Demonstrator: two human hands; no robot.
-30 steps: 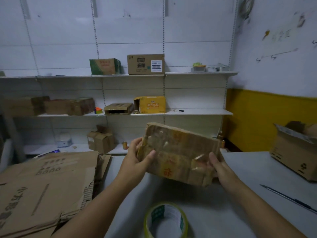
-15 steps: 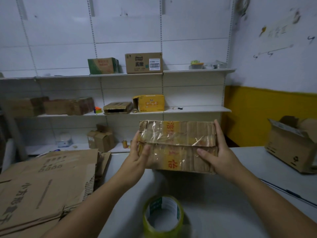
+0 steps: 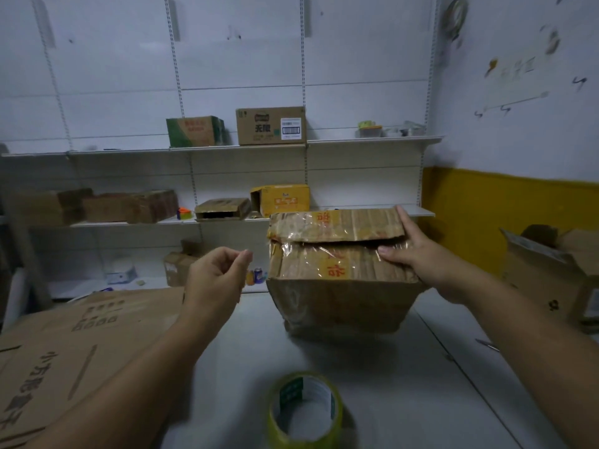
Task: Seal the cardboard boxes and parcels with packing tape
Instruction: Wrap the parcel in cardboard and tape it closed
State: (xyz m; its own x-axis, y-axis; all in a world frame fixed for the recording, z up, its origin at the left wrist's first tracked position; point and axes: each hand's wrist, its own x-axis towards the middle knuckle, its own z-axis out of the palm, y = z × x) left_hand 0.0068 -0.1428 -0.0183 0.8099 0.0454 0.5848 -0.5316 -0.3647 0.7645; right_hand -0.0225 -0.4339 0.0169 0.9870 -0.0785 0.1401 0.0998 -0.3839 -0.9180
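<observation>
A worn brown cardboard box [image 3: 337,286] with old clear tape and red characters stands on the grey table [image 3: 421,384], its top flaps nearly closed. My right hand [image 3: 418,254] holds the box's right end, thumb on the near flap and fingers over the far flap. My left hand [image 3: 217,280] hovers to the left of the box, apart from it, fingers loosely curled and holding nothing. A roll of yellowish packing tape [image 3: 304,409] lies flat on the table near me, in front of the box.
Flattened cardboard sheets [image 3: 64,351] are stacked on the left. An open brown box [image 3: 551,273] sits at the table's right edge, with a thin pen-like tool [image 3: 487,345] near it. Wall shelves [image 3: 372,142] behind hold several boxes.
The box has come down from mid-air onto the table. My left hand has let go and pulled away to the left. My right hand stays on the box's right end.
</observation>
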